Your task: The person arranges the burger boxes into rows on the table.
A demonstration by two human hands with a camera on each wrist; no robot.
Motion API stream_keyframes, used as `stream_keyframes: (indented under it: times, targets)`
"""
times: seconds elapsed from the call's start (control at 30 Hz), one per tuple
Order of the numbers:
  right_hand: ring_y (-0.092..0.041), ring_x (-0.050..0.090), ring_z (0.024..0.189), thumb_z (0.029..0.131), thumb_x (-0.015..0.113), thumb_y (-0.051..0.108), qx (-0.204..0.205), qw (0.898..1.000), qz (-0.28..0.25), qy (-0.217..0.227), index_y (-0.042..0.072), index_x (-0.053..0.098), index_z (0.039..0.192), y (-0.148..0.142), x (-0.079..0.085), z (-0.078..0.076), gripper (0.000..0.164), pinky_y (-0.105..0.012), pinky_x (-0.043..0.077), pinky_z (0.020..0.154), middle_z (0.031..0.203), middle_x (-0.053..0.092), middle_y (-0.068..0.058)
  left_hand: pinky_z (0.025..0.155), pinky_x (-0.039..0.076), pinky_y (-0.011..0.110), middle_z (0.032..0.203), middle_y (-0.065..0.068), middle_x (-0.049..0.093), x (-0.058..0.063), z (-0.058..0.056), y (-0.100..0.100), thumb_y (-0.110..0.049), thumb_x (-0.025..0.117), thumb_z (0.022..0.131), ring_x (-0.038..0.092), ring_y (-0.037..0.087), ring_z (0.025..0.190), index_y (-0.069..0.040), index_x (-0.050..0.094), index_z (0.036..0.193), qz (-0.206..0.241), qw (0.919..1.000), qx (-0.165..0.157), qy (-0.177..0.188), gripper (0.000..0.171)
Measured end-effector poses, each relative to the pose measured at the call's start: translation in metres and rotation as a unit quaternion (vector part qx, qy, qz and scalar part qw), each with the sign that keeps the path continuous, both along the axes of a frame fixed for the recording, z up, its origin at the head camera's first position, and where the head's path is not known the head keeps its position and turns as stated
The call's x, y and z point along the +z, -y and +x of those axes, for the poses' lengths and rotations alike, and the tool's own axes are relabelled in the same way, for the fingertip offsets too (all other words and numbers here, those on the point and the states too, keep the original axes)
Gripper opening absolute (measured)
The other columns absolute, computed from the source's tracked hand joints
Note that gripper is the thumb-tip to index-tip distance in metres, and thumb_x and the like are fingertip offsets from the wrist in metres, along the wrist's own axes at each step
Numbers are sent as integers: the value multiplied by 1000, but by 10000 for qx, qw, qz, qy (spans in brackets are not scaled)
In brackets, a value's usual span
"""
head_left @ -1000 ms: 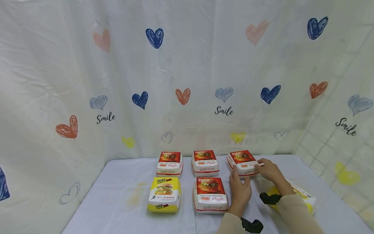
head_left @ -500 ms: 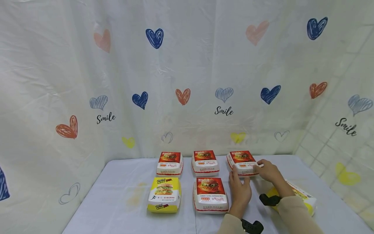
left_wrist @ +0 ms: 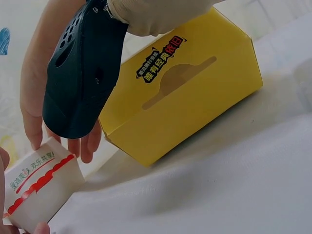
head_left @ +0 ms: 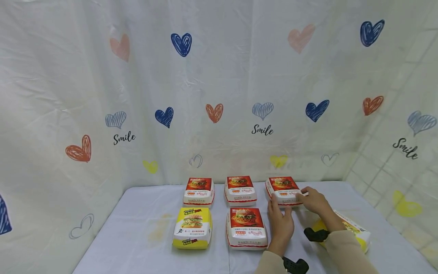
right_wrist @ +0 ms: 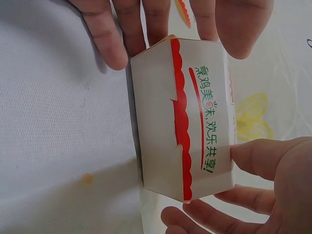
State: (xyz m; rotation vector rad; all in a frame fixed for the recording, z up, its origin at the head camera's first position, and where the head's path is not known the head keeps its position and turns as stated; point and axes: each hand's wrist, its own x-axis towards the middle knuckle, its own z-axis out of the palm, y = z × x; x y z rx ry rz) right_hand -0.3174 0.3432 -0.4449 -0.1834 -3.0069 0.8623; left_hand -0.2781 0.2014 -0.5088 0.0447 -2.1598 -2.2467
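A red-and-white burger box (head_left: 284,186) sits at the back right of the table, between my hands. My left hand (head_left: 281,226) touches its left side with fairly straight fingers. In the head view its thumb stands apart from the box. From the other side my right hand (head_left: 316,201) holds the box's near right corner, thumb at the top edge and fingers at the side. In the right wrist view the printed front of the burger box (right_wrist: 204,112) shows between both hands. A yellow burger box (left_wrist: 180,92) lies behind the right wrist, partly hidden by the forearm.
Two more red-and-white boxes (head_left: 198,192) stand in the back row. In the front row are a yellow box (head_left: 192,228) and another red-and-white box (head_left: 246,228), close to my left hand. A heart-printed curtain (head_left: 219,144) hangs behind the white-covered table (head_left: 137,228).
The box between my hands has turned slightly and now sits straighter. My right hand has shifted very slightly with it; the other boxes have stayed put.
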Motion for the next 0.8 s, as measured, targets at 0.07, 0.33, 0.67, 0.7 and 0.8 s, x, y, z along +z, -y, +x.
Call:
stream_keyframes:
  times: [0.07,0.33,0.67,0.7,0.8]
  targets:
    - [-49,61,108,102,53,30,-33,10000,-3,44,-15,49,129,0,0,0,53,-52,53,84,125,58,-39,118,32,64,166,15,25,0,0,0,-25,63,101,26,40,154,-22,29,162,6,10000,-3,12,69]
    - [-50,60,107,101,53,31,-15,10000,32,73,-16,49,127,2,3,3,54,-52,53,84,125,57,-40,119,30,64,167,13,24,0,1,1,-25,62,102,25,38,154,-21,28,162,85,10000,-15,-20,69]
    - [-52,59,109,102,52,34,36,10000,-11,30,-16,48,130,4,14,12,57,-53,54,84,128,56,-41,119,28,66,168,13,22,4,2,0,-32,63,101,24,38,155,-24,27,162,37,10000,35,-10,72]
    - [-52,59,109,103,51,34,64,10000,-24,-4,-16,47,130,3,16,14,57,-54,54,84,128,56,-42,119,28,66,168,13,21,5,3,0,-32,63,101,24,38,155,-24,26,162,44,10000,49,13,72]
    - [-54,59,112,105,50,38,160,9998,-86,-130,-15,46,134,-2,24,21,61,-54,54,83,131,55,-42,118,29,66,169,14,20,13,9,1,-31,64,100,23,38,155,-22,24,163,73,9999,113,59,74]
